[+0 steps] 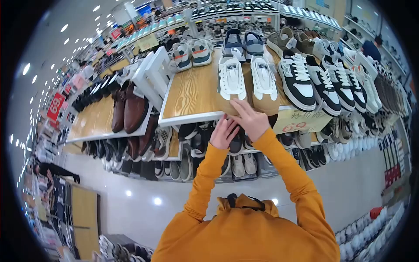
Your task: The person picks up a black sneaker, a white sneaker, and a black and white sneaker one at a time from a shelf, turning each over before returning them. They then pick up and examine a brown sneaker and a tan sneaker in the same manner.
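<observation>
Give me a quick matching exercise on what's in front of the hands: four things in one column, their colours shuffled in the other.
Things
1. The shoe at the fingers of the right hand
2. The large laced sneaker nearest on the right
3. The smooth pair on the left-hand display
4. The sign at the front edge of the main display

Colours
A. Pale yellow with a red number
B. Black and white
C. White with a tan toe
D. Reddish brown

Right pairs: 1-C, 2-B, 3-D, 4-A
</observation>
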Motion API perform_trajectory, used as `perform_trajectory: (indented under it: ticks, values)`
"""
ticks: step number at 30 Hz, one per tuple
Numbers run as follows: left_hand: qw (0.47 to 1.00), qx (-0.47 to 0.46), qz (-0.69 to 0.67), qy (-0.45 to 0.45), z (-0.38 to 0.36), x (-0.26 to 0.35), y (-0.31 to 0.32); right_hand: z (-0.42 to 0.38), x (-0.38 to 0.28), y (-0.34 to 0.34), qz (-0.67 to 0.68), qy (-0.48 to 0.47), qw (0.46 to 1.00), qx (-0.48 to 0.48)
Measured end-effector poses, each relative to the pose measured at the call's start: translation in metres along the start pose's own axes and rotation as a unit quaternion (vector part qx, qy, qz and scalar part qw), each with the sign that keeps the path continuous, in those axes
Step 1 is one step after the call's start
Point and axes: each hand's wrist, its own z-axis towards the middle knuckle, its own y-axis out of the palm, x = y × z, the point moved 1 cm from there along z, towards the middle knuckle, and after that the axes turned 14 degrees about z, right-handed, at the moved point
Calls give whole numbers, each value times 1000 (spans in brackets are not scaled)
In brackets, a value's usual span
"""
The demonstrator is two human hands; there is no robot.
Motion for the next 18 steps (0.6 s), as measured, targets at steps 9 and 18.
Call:
perform_trajectory:
  ticks: [9, 18]
  values:
    - [992, 96, -52, 71, -137, -47, 30, -115, -82, -64, 205, -98, 974, -13]
    - [977, 195, -13, -90, -247, -168, 38, -275, -93, -73, 498, 401, 761, -107]
